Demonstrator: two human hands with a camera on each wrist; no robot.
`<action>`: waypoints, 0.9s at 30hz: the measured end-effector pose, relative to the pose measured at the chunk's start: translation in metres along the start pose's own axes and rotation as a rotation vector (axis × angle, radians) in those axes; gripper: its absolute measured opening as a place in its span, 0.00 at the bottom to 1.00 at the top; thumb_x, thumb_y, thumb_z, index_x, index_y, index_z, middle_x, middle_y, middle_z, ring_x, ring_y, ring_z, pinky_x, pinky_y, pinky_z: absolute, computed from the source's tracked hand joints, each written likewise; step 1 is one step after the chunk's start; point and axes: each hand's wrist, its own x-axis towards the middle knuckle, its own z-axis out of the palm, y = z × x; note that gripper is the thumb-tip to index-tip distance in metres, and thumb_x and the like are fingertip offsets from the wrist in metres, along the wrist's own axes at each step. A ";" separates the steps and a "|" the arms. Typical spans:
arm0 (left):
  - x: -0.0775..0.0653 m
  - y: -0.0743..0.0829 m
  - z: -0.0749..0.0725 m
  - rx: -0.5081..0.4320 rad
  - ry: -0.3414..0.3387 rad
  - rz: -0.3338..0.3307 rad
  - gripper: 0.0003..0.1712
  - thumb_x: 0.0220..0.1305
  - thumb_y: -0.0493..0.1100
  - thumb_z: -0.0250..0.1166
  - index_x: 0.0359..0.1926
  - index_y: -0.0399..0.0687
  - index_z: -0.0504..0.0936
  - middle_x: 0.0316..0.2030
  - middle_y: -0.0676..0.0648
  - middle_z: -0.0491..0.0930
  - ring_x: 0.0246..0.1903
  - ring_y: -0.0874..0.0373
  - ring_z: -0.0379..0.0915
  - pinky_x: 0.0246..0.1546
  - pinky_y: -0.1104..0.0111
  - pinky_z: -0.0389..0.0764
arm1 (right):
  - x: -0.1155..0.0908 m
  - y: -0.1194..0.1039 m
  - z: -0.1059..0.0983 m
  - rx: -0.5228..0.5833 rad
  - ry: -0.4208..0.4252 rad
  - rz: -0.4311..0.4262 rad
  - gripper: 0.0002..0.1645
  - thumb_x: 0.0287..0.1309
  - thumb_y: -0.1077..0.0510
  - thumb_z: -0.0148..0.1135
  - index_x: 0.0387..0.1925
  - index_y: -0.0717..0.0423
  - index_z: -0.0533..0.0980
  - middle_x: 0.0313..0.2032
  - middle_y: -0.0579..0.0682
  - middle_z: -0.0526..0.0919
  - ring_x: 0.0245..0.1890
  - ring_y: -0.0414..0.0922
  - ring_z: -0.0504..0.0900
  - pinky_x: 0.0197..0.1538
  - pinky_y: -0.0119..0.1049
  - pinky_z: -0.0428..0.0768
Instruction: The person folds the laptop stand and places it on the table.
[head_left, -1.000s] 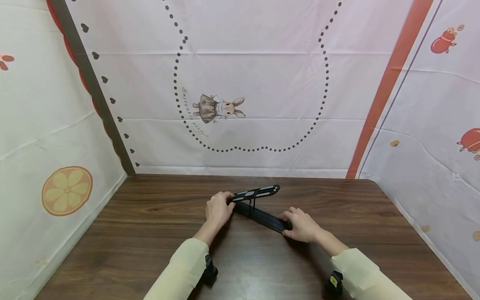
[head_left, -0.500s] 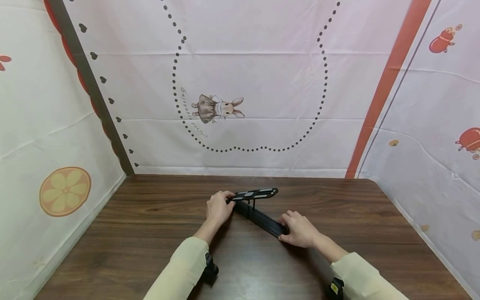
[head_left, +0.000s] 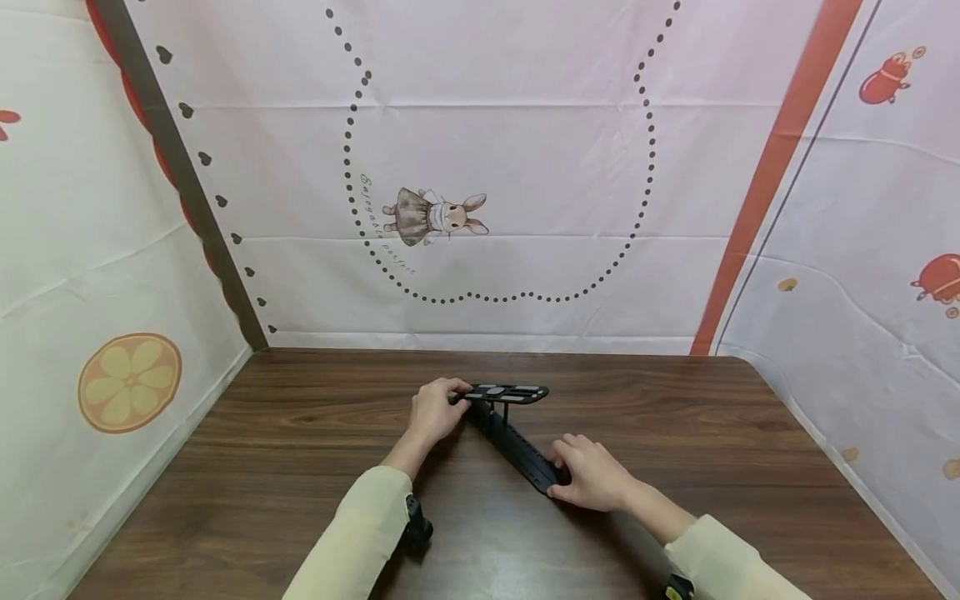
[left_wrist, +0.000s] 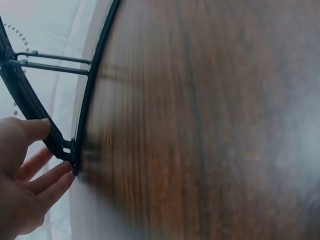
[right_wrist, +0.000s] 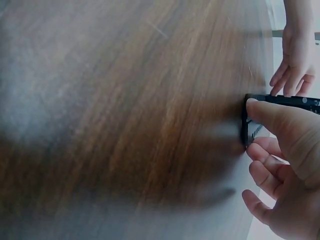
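- The black stand is sitting on the brown tabletop, between the two grips.
- Its long bottom bar is running from far left to near right; both grips are touching the stand.
- The left grip is pinching the far left end, where the bars are meeting.
- The right grip is pinching the near right end, its other fingers sitting apart.
- Since the earlier picture, the near end is swinging nearer and left; the top bar is turning too.
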 end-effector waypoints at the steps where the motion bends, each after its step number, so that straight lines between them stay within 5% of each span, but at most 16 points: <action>1: 0.001 -0.001 0.000 -0.003 -0.003 0.003 0.10 0.55 0.43 0.67 0.39 0.60 0.84 0.41 0.52 0.81 0.43 0.51 0.77 0.45 0.54 0.74 | 0.000 -0.001 0.000 0.002 0.002 -0.007 0.20 0.41 0.50 0.71 0.35 0.52 0.74 0.31 0.43 0.73 0.32 0.39 0.70 0.30 0.32 0.66; 14: 0.005 -0.003 0.002 -0.075 -0.050 0.017 0.11 0.56 0.41 0.65 0.40 0.59 0.84 0.42 0.51 0.81 0.40 0.55 0.79 0.44 0.55 0.74 | -0.003 -0.009 0.001 0.013 -0.061 -0.101 0.16 0.44 0.55 0.70 0.36 0.52 0.74 0.34 0.42 0.75 0.35 0.39 0.72 0.33 0.34 0.70; 27: 0.014 0.002 0.012 -0.167 -0.092 -0.023 0.12 0.58 0.38 0.62 0.41 0.59 0.84 0.41 0.50 0.82 0.40 0.56 0.78 0.43 0.58 0.76 | 0.000 -0.016 0.007 -0.022 -0.042 -0.117 0.19 0.42 0.49 0.71 0.36 0.49 0.74 0.32 0.40 0.74 0.35 0.36 0.70 0.34 0.31 0.68</action>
